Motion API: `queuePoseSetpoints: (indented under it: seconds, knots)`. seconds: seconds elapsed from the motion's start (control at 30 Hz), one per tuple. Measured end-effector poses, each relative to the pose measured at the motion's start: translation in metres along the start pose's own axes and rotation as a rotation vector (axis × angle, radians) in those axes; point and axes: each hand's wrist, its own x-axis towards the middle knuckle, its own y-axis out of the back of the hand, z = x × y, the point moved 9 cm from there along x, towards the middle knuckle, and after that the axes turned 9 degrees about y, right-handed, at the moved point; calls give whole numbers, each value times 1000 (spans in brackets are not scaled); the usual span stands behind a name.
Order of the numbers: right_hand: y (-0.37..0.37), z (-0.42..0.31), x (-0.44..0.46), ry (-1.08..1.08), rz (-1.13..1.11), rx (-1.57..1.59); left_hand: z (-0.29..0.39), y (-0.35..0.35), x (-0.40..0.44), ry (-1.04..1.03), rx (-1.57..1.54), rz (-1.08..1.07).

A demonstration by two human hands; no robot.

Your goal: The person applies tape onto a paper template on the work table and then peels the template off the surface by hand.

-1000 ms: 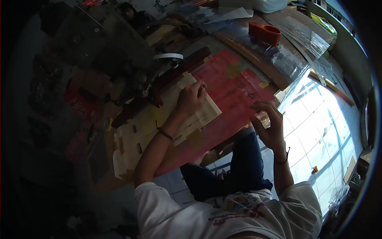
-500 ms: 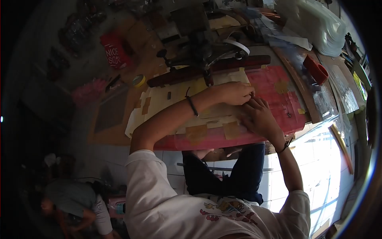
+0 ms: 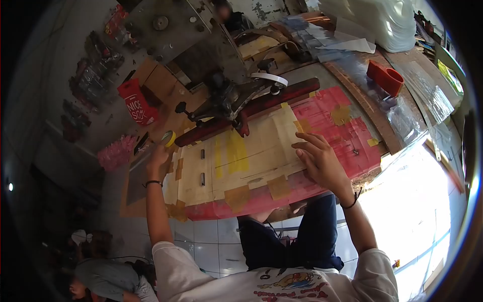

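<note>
My left hand (image 3: 159, 157) is at the left edge of the work board, right beside a roll of yellow tape (image 3: 169, 139). Its fingers are too dim and bunched to show whether they grip the roll. Over the right part of the pale sheet (image 3: 271, 136), my right hand (image 3: 321, 160) is open, fingers apart and holding nothing. The sheet lies on a red-covered board (image 3: 322, 108) and carries yellow tape strips and two small dark metal bars (image 3: 203, 179). Brown tape patches (image 3: 237, 199) line its front edge. A black metal press-like machine (image 3: 221, 95) stands behind, with a dark red bar (image 3: 297, 91).
A red "NICE SOCK" bag (image 3: 137, 103) and a pink bundle (image 3: 116, 152) lie to the left. A red tape dispenser (image 3: 385, 78) sits back right, near clear plastic sheets (image 3: 402, 116). Another person (image 3: 108, 277) is low at the left; someone else (image 3: 236, 20) is at the back.
My hands have parted: the left swung from the sheet's right side to the tape roll, and the right opened near where it was. The view has tilted, shifting the scene downward.
</note>
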Motion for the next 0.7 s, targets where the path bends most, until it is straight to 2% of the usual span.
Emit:
queuePoseSetpoints:
  seconds: [0.1,0.2,0.3,0.37,0.43,0.5,0.57,0.63,0.67,0.7]
  knots:
    - [6,9,-1,-49,53,46,-17,-25,7,-1,114,106]
    - [7,6,-1,-38,66,60,-24,-34,18,111,231,-37]
    - [17,2,-1,-36,158,54,-8,14,18,54,164,254]
    - [31,-1,-12,-50,192,103,-7,78,7,185,-251,559]
    - [49,-6,-8,-31,234,126,46,156,-41,66,-419,911]
    - [70,-21,-7,-5,215,109,128,193,-83,-267,-679,863]
    - [73,-58,24,276,162,58,239,199,-137,-502,-667,691]
    - [61,-91,58,555,109,91,323,171,-182,-863,-685,416]
    - [47,-96,71,626,62,104,360,162,-198,-965,-719,263]
    - [38,-98,80,703,16,110,383,153,-204,-975,-834,185]
